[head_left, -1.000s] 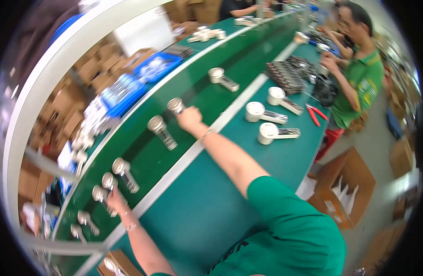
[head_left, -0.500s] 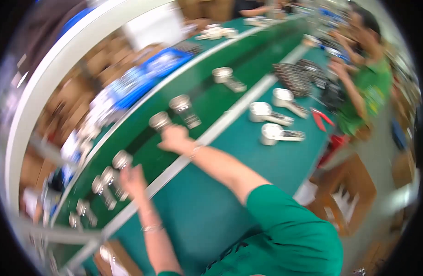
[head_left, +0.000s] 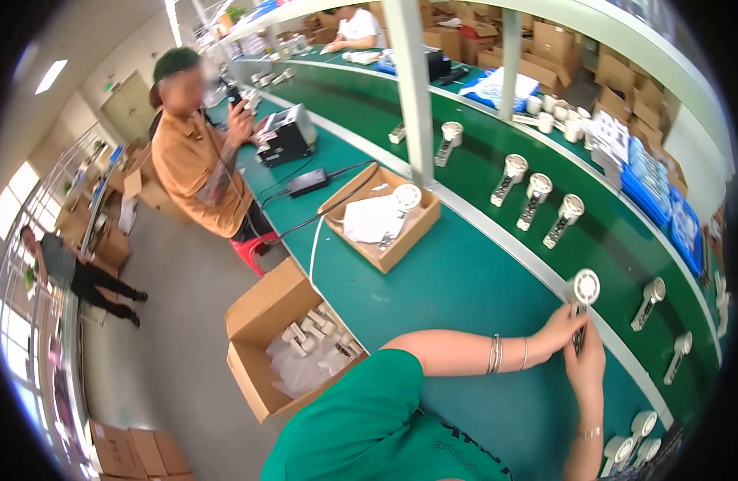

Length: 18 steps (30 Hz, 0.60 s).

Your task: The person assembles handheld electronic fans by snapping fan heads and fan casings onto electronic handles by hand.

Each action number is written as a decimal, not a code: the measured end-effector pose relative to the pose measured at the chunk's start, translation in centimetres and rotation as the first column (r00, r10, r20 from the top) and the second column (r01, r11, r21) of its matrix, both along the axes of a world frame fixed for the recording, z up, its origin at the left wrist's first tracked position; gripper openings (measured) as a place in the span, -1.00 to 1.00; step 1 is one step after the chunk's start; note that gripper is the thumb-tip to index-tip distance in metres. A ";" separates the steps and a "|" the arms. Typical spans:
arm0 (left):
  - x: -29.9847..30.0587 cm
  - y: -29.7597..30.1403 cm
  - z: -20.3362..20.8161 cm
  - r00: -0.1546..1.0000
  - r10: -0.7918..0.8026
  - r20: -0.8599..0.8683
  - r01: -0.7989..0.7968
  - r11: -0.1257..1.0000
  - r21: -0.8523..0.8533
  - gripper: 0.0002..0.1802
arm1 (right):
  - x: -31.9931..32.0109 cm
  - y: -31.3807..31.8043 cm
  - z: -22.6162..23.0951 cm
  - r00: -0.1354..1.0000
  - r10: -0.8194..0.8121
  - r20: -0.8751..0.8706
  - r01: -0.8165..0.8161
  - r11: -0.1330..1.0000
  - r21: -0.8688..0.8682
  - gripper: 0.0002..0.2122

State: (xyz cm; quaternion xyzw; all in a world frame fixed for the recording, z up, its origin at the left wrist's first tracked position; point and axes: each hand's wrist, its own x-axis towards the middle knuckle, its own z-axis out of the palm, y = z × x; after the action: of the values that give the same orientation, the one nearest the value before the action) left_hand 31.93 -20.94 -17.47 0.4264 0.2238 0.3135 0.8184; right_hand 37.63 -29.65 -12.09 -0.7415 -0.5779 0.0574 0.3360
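The left hand (head_left: 557,330) and the right hand (head_left: 587,357) meet, both closed on the handle of one round-headed handheld device (head_left: 585,286); the fingers overlap there, so each fingertip's exact contact cannot be told. The device is in front of the wearer, where the bench edge meets the conveyor; its height above them is unclear. Its long axis runs nearly vertical in the view, leaning slightly right at the top, with the head pointing away from the wearer and the handle running back between the hands. The head is a smooth, off-white, plastic-looking drum with a ringed circular face toward the camera; the narrow handle shows dark and silvery patches. Slim metallic bangles (head_left: 494,354) circle the left forearm, and a bracelet (head_left: 591,433) the right. Just beyond lies a pale, smooth rail (head_left: 497,237), then the green conveyor belt (head_left: 614,260) carrying similar devices (head_left: 539,187), their heads toward the upper right and handles toward the lower left. On the matte green workbench (head_left: 473,297), farther left, a shallow cardboard tray (head_left: 415,242) holds a crumpled white bag (head_left: 371,222) and another such device. Beside the bench, an open cardboard carton (head_left: 265,298) contains white parts (head_left: 309,333) and filmy plastic (head_left: 293,367).
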 end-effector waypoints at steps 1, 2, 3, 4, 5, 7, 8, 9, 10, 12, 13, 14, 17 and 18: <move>-1.0 -0.1 0.3 0.994 -0.110 -0.008 0.109 0.992 -0.059 -0.75 | 0.7 -2.4 1.2 1.000 0.000 -0.009 -0.001 0.996 -0.089 -0.64; -2.2 -0.3 0.8 0.973 -0.231 -0.009 0.228 0.966 -0.120 -0.75 | 1.9 -5.3 2.0 1.000 -0.014 -0.019 0.011 0.984 -0.179 -0.61; -2.9 -0.2 0.5 0.962 -0.271 -0.037 0.265 0.957 -0.115 -0.75 | 3.3 -8.9 1.5 0.981 -0.163 -0.105 0.157 0.986 -0.060 -0.62; -4.2 0.1 0.1 0.960 -0.280 -0.025 0.275 0.954 -0.119 -0.75 | 4.9 -12.8 1.5 0.945 -0.297 -0.135 0.294 0.955 -0.041 -0.64; -6.2 1.0 0.7 0.958 -0.273 -0.084 0.262 0.958 -0.119 -0.76 | 8.5 -17.3 -0.2 0.921 -0.370 -0.121 0.372 0.928 -0.003 -0.65; -8.4 2.4 0.2 0.966 -0.256 -0.049 0.247 0.960 -0.134 -0.78 | 14.6 -27.6 -4.0 0.821 -0.566 0.082 0.568 0.823 -0.004 -0.64; -9.1 3.1 -1.0 0.970 -0.228 -0.084 0.219 0.970 -0.107 -0.78 | 16.0 -32.5 -5.4 0.721 -0.637 0.273 0.668 0.744 -0.029 -0.64; -10.0 3.6 0.0 0.965 -0.241 -0.108 0.227 0.966 -0.127 -0.77 | 17.2 -38.3 -7.9 0.611 -0.642 0.462 0.753 0.651 -0.092 -0.56; -10.9 4.2 -0.1 0.962 -0.242 -0.129 0.223 0.964 -0.143 -0.76 | 15.5 -39.5 -7.5 0.582 -0.667 0.466 0.782 0.615 -0.097 -0.56; -12.2 4.7 0.1 0.963 -0.251 -0.097 0.233 0.958 -0.165 -0.72 | 11.9 -40.0 -6.1 0.658 -0.618 0.430 0.753 0.539 -0.377 -0.46; -12.9 4.8 0.6 0.964 -0.246 -0.104 0.227 0.960 -0.165 -0.69 | 10.8 -38.9 -5.9 0.691 -0.655 0.304 0.722 0.614 -0.319 -0.39; -13.2 4.9 0.4 0.962 -0.260 -0.085 0.244 0.956 -0.164 -0.68 | 10.0 -37.7 -4.9 0.687 -0.676 0.269 0.724 0.605 -0.331 -0.41; -13.7 4.4 0.6 0.954 -0.288 -0.090 0.272 0.950 -0.156 -0.67 | 10.1 -36.8 -5.5 0.577 -0.696 0.427 0.805 0.571 -0.158 -0.43; -13.8 4.3 0.5 0.958 -0.276 -0.075 0.264 0.955 -0.137 -0.66 | 9.8 -35.2 -4.5 0.561 -0.699 0.443 0.816 0.558 -0.152 -0.44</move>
State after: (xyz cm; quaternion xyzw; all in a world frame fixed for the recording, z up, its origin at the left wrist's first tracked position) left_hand 18.18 -16.67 -16.99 0.4147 0.2206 0.1637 0.8675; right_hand 47.38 -64.87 -16.59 -0.9628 -0.2234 -0.1224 0.0905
